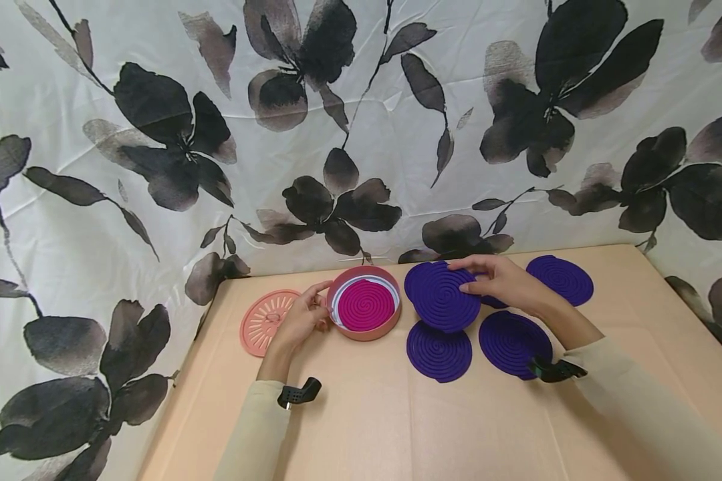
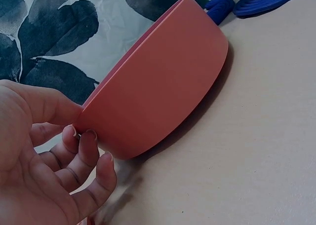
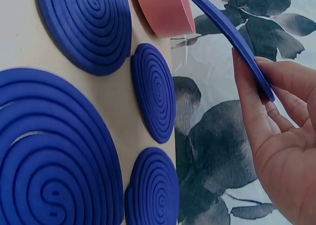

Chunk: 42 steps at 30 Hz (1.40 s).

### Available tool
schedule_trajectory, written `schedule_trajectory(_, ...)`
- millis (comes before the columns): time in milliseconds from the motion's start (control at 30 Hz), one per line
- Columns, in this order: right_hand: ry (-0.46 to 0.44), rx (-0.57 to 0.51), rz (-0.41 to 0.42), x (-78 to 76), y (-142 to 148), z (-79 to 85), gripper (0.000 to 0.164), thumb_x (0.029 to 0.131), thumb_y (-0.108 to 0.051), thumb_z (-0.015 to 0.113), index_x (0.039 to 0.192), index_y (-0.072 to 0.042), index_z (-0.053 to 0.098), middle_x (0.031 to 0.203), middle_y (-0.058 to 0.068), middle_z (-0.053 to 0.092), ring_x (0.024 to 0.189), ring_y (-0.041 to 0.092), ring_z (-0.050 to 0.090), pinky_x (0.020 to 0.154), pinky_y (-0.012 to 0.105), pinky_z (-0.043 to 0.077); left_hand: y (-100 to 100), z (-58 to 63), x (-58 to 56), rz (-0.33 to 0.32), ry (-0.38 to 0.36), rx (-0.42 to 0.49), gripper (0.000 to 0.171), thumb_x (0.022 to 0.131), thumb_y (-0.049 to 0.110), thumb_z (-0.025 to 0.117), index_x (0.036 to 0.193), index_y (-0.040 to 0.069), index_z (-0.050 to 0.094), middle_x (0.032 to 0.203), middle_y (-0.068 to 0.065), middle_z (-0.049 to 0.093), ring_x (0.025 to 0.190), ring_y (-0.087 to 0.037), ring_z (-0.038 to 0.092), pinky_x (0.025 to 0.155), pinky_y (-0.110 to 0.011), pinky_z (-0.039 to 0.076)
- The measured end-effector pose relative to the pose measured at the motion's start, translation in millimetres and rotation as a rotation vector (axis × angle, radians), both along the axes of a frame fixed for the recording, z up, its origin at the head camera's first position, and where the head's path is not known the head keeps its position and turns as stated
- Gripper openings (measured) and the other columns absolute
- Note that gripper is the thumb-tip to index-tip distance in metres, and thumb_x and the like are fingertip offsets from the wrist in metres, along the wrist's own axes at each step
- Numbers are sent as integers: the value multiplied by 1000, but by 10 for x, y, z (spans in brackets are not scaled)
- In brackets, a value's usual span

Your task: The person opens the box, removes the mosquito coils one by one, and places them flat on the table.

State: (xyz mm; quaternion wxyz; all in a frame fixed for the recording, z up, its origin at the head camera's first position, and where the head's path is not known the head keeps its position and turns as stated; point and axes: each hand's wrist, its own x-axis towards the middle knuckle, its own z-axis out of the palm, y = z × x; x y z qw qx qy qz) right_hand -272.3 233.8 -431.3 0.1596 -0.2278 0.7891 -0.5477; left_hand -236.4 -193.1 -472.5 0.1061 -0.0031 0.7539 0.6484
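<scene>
My left hand pinches the near-left rim of a round coral-pink holder, which stands on the table. Inside the holder lies a magenta spiral coaster, with a pale blue-white edge showing around it. My right hand pinches the edge of a blue-purple spiral coaster between thumb and fingers. In the right wrist view that held coaster appears edge-on, raised above the table. Beneath and around it lie several matching coasters, including a front-left one and one under my right wrist.
A coral disc with radial slots lies flat left of the holder, partly behind my left hand. Another blue-purple coaster lies at the back right. A floral cloth hangs along the back edge of the beige table.
</scene>
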Motion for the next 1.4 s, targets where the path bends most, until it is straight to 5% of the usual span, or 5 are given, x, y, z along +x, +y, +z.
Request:
schedule_trajectory(200,-15,-18,14,12,122,-20,48,95,-12,70,142,-10,57,137,18,60,112,22,66,87,28,57,-38,-170,-74,18,19,-18,63,94,-9,54,153,10,43,95,-7,48,75,-27,56,62,-33,54)
schedule_trajectory(667,14,13,-42,97,397,-53,46,97,-15,68,141,-8,57,129,18,64,101,20,70,81,36,60,-13,-146,-56,24,70,-26,61,92,-10,55,149,10,48,91,-6,48,71,-24,55,60,-32,54)
schedule_trajectory(1033,77,140,-123,169,629,-48,43,96,-26,70,137,-13,62,143,17,54,113,9,61,85,22,55,-17,-145,-75,24,19,-25,63,94,-9,55,153,11,44,94,-7,48,75,-28,55,61,-31,53)
schedule_trajectory(1400,45,97,-148,252,839,-105,44,97,-22,69,137,-6,60,136,16,56,108,3,65,84,24,57,33,101,23,0,-11,-17,64,93,-11,55,153,5,41,96,-14,48,77,-31,56,66,-37,56)
